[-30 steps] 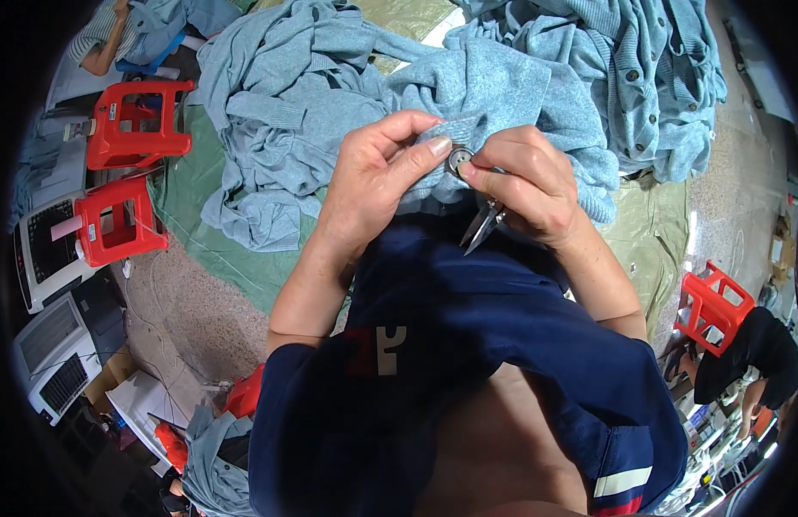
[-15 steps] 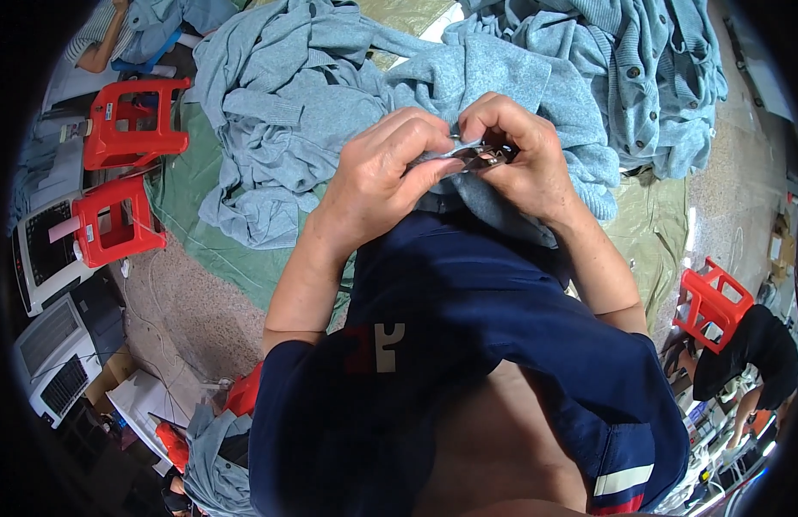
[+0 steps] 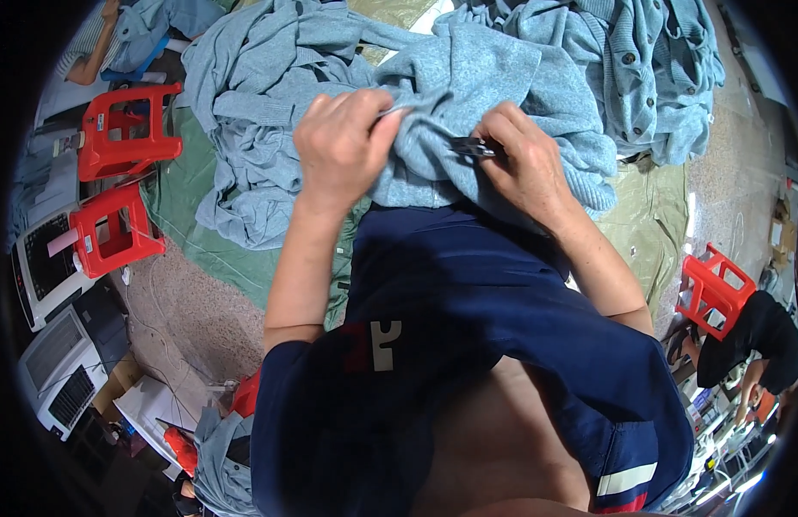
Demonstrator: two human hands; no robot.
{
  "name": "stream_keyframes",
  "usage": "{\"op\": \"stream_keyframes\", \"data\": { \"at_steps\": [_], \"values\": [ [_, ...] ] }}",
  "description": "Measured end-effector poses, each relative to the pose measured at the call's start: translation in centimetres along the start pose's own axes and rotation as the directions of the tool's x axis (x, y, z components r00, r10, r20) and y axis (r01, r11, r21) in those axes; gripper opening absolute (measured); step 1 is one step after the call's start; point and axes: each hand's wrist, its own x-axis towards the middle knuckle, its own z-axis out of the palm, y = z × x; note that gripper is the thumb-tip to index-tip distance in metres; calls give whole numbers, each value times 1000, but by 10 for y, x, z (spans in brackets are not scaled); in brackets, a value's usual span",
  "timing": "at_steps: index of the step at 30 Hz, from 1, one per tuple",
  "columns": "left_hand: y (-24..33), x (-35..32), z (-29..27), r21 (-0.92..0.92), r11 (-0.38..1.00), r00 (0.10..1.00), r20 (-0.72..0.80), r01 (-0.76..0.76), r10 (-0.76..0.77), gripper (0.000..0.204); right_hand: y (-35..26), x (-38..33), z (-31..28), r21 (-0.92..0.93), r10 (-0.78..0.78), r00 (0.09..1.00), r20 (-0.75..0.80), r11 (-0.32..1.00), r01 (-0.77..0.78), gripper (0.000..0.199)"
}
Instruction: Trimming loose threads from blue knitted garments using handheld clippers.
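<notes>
A light blue-grey knit sweater (image 3: 489, 73) lies bunched across my lap and the cloth in front of me. My left hand (image 3: 338, 148) is closed on it, pinching a fold between thumb and fingers and pulling it up. Small dark metal thread snips (image 3: 472, 147) sit in my right hand (image 3: 528, 168), whose fingers curl round them. Their tips point left toward the raised fold, apart from my left hand. Whether the blades touch the knit I cannot tell.
More blue-grey knitwear (image 3: 252, 121) is heaped at the left, and buttoned cardigans (image 3: 631, 77) at the right. A green groundsheet (image 3: 218, 250) lies beneath. Red stools (image 3: 130, 129) stand at the left, another red stool (image 3: 717, 289) at the right. Other people sit at the far left and right.
My hands were close together at the fabric; now they are apart. The left has moved left, lifting a fold of the sweater. The right keeps the snips, now a little lower.
</notes>
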Motion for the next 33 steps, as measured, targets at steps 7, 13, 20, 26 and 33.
{"op": "stream_keyframes", "data": {
  "at_steps": [7, 13, 20, 26, 33],
  "values": [
    [-48, -26, -53, -131, 768, 568, 752, 627, -335, 20, 25, -23, -19, -178, 53, 998, -43, 982, -60, 25],
    [-51, -36, -66, -404, 644, 697, 655, 650, -293, 22, 25, -23, -29, 132, -15, 958, -288, 990, 55, 26],
    [38, 25, -52, -615, 90, 613, 741, 783, -274, 16, -25, 12, -33, -63, -590, 711, -382, 785, 617, 19],
    [50, 26, -37, -642, 184, 662, 672, 744, -333, 17, -26, 16, -23, -229, -635, 681, -365, 770, 595, 21],
    [52, 25, -38, -546, 538, 756, 567, 642, -326, 25, -28, 17, -17, -248, -619, 737, -272, 785, 568, 18]
  ]
}}
